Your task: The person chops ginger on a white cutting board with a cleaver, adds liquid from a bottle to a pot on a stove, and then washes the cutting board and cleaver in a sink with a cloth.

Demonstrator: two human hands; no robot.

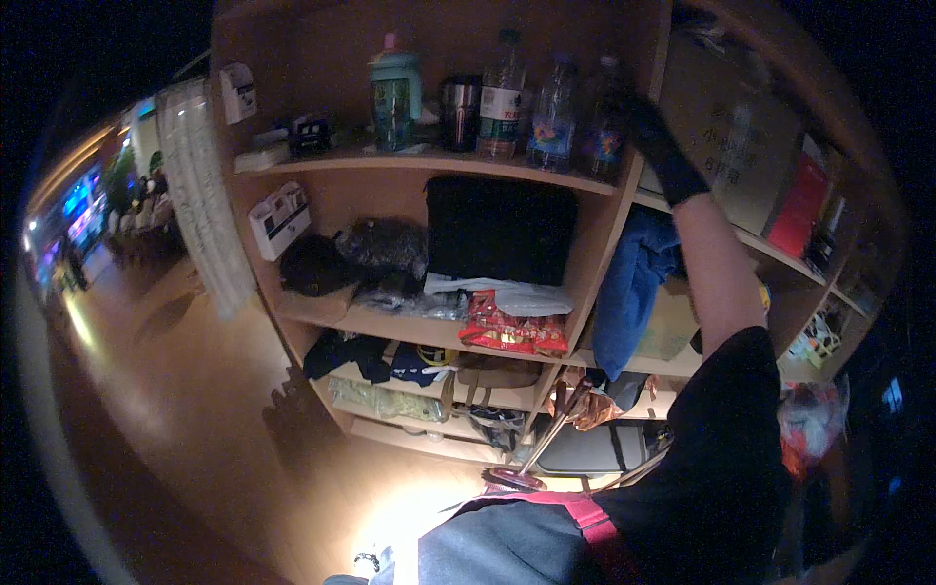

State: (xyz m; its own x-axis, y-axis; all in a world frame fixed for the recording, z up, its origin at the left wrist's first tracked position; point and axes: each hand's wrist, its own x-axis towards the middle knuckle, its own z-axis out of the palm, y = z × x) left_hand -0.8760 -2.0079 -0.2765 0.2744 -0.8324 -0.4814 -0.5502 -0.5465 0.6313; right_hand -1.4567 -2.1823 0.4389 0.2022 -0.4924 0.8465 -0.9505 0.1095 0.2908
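My right hand (630, 113), in a dark glove, reaches up to the right end of the upper shelf. It is at the clear plastic bottle (605, 142) with a colourful label; the dark glove hides whether its fingers close around it. Left of that bottle stand a similar plastic bottle (552, 121), a larger bottle with a white and green label (502, 110), a dark steel tumbler (461, 113) and a teal drink bottle (393, 95). My left hand is out of view.
Below are a black folded item (503, 227), red snack packets (512, 325) and a black cap (314, 263). A blue cloth (632, 292) hangs from the right compartment, near a cardboard box (720, 139). A long-handled brush (515, 479) leans at the shelf's foot. A curtain (201, 190) hangs left.
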